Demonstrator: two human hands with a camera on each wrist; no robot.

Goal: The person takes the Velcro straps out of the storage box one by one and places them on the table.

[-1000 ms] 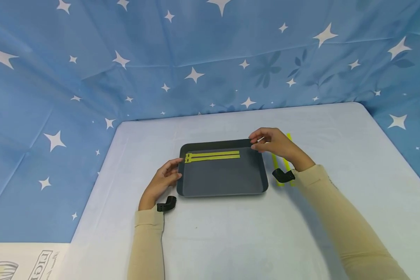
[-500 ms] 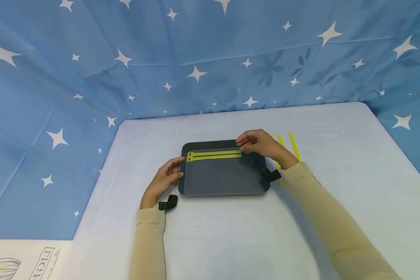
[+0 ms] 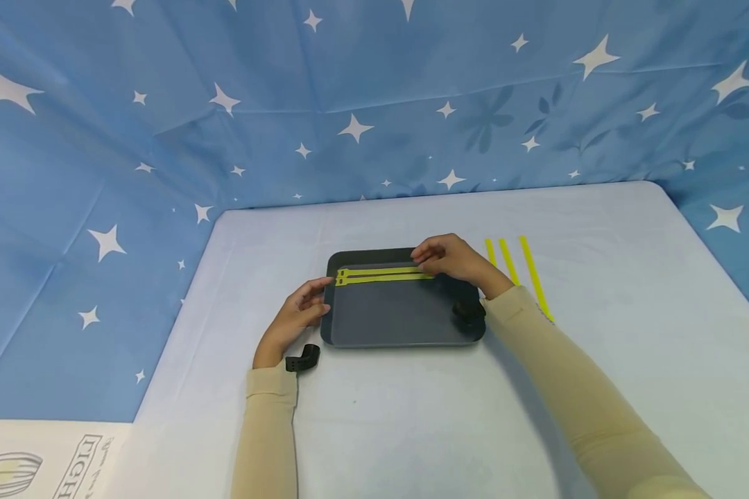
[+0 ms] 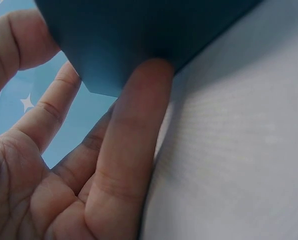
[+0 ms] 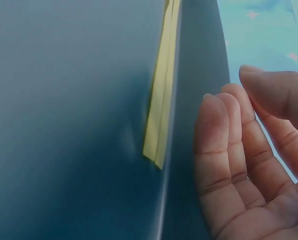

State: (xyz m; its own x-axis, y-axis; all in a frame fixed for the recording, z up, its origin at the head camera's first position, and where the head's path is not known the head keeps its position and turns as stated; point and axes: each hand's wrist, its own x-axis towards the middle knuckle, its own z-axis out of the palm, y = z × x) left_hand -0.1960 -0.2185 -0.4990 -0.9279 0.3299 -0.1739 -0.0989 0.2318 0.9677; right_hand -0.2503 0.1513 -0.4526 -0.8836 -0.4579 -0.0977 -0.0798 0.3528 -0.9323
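Observation:
A dark grey tray [image 3: 387, 315] holds two yellow straps with slotted heads [image 3: 381, 272], lying side by side along its far wall. At the tray's left end my left hand [image 3: 292, 322] touches the outer wall with spread, slightly bent fingers; in the left wrist view a fingertip [image 4: 134, 140] rests against that wall. Over the far right part of the tray, my right hand [image 3: 452, 260] hovers near the straps' plain ends. The right wrist view shows its loosely bent fingers beside the strap ends [image 5: 161, 110], with nothing between fingers and thumb.
Several more yellow strips [image 3: 537, 277] lie on the white table [image 3: 412, 416] to the right of the tray, partly behind my right forearm. A blue star-patterned cloth [image 3: 374, 159] hangs behind the table. Printed cloth [image 3: 50, 457] shows at the lower left.
My right hand has moved left from the tray's far right corner to above the strap ends, uncovering more of the loose strips. My left hand stays at the tray's left side.

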